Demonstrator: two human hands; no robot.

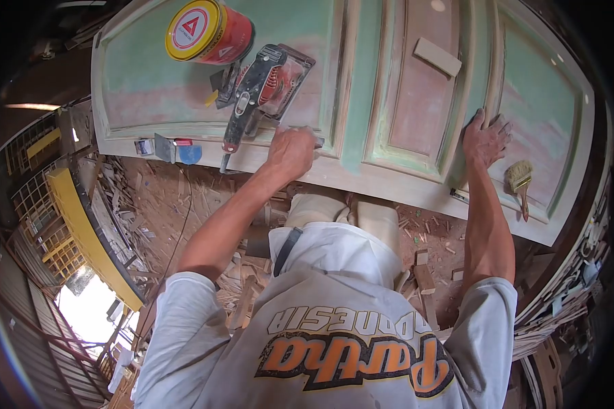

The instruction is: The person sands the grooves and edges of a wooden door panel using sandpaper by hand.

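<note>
A green-tinged panelled door (355,116) lies under both hands. The left hand (293,151) curls its grip around a small dark piece (318,142), mostly hidden, at the near edge beside a sheet sander (258,80); the right hand (486,140) rests flat, grip open, near a paintbrush (520,180).

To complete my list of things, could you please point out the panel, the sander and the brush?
Panel (354,129), head view: green strip between two raised frames.
Sander (258,86), head view: black body.
Brush (522,183), head view: band between bristles and handle.
</note>
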